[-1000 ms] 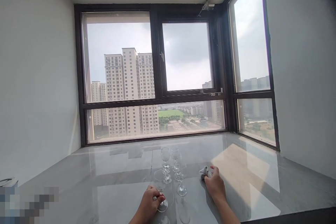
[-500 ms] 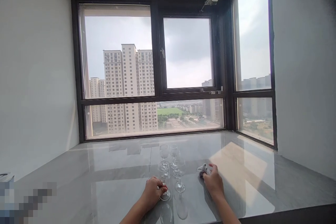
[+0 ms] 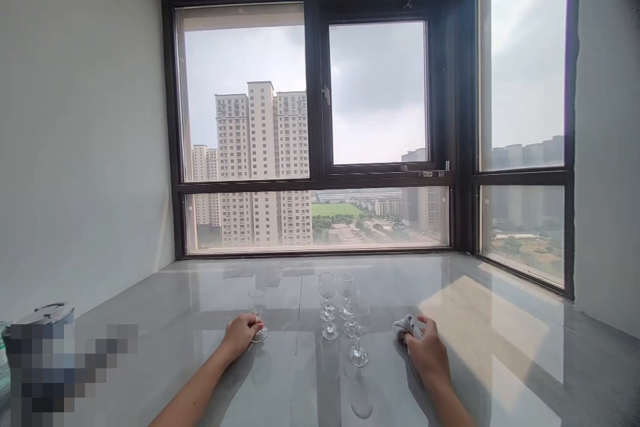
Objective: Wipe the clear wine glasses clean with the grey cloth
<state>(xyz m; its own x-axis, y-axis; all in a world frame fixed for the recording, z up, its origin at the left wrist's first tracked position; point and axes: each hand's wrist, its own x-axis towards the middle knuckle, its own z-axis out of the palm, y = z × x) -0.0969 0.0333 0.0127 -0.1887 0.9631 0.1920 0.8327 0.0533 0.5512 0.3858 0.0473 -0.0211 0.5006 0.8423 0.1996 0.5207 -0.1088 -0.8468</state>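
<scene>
White wall [image 3: 85, 147] is rising on the left, and below it a tub [image 3: 50, 312] is sitting at the very edge, partly blurred into blocks, well apart from the hands, seemingly where no elbow is catching it. Moving right over the grey sill [image 3: 145, 353], we are reaching the left hand [image 3: 243, 335]: its fingertips are pinching a glass [image 3: 257, 296] low, near the foot. That low hold is looking sensible, since the bowl is pointing up above the fingers and is probably escaping smudges. Whether the foot is quite touching the sill, I am not managing to tell.

Next the seam [image 3: 299, 313] is passing by, and beyond it the other glasses [image 3: 327, 288] are standing upright, bunched in two rows running towards the window [image 3: 320, 183]. Their clear shapes are overlapping, so I am not counting them confidently. The front glass [image 3: 358, 355] is standing nearest us in the right row, bunched with the rest and perhaps leaving both hands working room.

Now the right hand [image 3: 429, 350] is coming up, fingers closing around a cloth [image 3: 407, 325], which is bulging out crumpled, presumably wadded for an easier grip. Beyond, sunlight [image 3: 465, 307] is slanting across the stone.
</scene>
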